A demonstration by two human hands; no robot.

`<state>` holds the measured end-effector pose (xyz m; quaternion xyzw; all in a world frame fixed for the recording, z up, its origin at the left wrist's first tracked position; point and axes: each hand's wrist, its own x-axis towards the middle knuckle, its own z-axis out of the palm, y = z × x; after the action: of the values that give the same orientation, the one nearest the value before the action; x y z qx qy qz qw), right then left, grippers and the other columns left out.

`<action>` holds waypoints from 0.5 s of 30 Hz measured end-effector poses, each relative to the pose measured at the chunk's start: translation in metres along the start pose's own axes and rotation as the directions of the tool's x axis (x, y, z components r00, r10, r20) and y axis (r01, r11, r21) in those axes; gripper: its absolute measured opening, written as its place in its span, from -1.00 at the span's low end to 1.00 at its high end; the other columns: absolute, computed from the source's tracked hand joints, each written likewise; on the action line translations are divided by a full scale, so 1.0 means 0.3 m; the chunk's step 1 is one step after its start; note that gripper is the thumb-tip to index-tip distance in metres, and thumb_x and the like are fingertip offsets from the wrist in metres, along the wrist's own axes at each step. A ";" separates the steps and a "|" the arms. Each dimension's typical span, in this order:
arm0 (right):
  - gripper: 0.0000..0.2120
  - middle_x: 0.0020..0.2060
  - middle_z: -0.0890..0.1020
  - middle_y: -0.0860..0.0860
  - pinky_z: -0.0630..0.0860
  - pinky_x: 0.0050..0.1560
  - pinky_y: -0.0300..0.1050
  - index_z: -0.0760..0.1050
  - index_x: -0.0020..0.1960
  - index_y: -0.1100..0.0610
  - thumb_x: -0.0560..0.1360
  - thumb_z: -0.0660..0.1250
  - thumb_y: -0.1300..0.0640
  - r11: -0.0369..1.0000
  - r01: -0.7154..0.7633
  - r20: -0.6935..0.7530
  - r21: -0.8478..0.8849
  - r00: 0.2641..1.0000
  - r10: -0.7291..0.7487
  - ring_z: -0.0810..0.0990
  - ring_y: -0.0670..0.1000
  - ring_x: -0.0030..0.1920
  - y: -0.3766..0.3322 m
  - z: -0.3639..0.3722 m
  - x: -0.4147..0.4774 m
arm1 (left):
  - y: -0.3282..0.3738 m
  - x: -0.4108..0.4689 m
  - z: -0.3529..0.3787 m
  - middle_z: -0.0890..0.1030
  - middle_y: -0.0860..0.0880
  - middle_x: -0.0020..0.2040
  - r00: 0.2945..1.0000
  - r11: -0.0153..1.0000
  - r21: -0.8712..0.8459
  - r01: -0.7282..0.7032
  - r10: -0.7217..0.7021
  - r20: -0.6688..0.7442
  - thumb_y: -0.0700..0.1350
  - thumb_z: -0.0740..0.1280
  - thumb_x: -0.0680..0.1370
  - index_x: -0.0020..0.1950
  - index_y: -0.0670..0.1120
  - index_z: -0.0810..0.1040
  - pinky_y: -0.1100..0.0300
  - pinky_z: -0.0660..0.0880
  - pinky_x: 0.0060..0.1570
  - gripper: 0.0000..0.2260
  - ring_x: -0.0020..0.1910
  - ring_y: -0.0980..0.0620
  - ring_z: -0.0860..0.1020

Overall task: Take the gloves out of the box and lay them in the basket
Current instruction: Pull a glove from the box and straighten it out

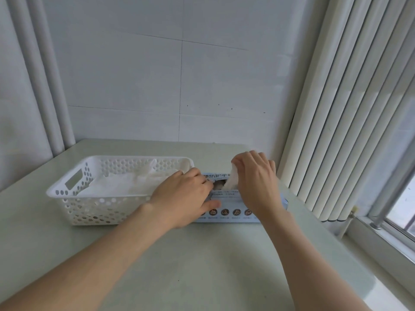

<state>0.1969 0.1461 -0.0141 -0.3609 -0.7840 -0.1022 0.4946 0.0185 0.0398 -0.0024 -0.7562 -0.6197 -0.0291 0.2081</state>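
Observation:
A light blue glove box [226,215] lies on the table to the right of a white perforated basket [74,194]. My left hand [184,196] presses flat on the box's left part, fingers spread by its opening. My right hand [256,176] pinches a white glove [231,181] that stretches up out of the opening. Several white gloves [125,185] lie inside the basket.
The pale green table [202,265] meets a white tiled wall at the back. Vertical blinds [350,108] hang close to the right of the box, with a window sill [381,243] below them. A curtain hangs at the far left.

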 end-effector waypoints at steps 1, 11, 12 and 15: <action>-0.69 -0.09 0.62 -0.04 0.32 0.02 -0.02 0.58 0.01 0.13 0.72 0.10 0.05 0.998 -0.030 -0.044 0.060 0.998 0.032 0.49 0.09 -0.10 -0.008 0.002 0.001 | 0.000 0.000 -0.001 0.59 0.08 0.22 1.000 1.000 0.000 0.000 0.000 0.006 0.37 0.00 0.67 0.35 0.02 0.54 0.07 0.44 0.18 -0.44 0.32 0.03 0.42; -0.84 -0.20 0.61 -0.09 0.42 -0.13 -0.05 0.53 0.06 0.13 0.73 0.20 0.19 0.918 -0.110 -0.161 0.380 0.970 0.182 0.50 0.05 -0.26 -0.143 -0.039 0.007 | 0.005 -0.010 -0.020 0.60 0.05 0.21 0.997 1.000 -0.002 0.014 -0.014 0.073 0.32 0.03 0.70 0.34 0.01 0.53 0.05 0.46 0.14 -0.50 0.37 0.00 0.41; -0.84 -0.26 0.57 -0.09 0.40 -0.23 -0.06 0.52 0.06 0.14 0.74 0.19 0.19 0.895 -0.125 -0.162 0.429 0.964 0.212 0.46 0.05 -0.32 -0.165 -0.051 0.012 | 0.005 -0.010 -0.022 0.60 0.04 0.21 0.997 1.000 -0.005 0.020 -0.020 0.078 0.31 0.03 0.71 0.37 0.01 0.51 0.04 0.46 0.13 -0.50 0.37 -0.01 0.41; -0.83 -0.31 0.48 -0.02 0.30 -0.36 -0.13 0.51 0.09 0.16 0.75 0.15 0.20 0.823 -0.169 -0.192 0.543 0.929 0.317 0.37 0.00 -0.39 -0.207 -0.089 0.028 | 0.015 -0.021 -0.043 0.55 0.00 0.03 0.995 0.997 -0.053 0.064 -0.060 0.079 0.25 0.00 0.73 0.24 0.04 0.51 0.04 0.42 -0.02 -0.59 0.17 0.03 0.46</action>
<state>0.1720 0.0915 0.0184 -0.2947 -0.6534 0.1276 0.6855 0.0240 0.0288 0.0064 -0.7426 -0.6494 -0.0235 0.1620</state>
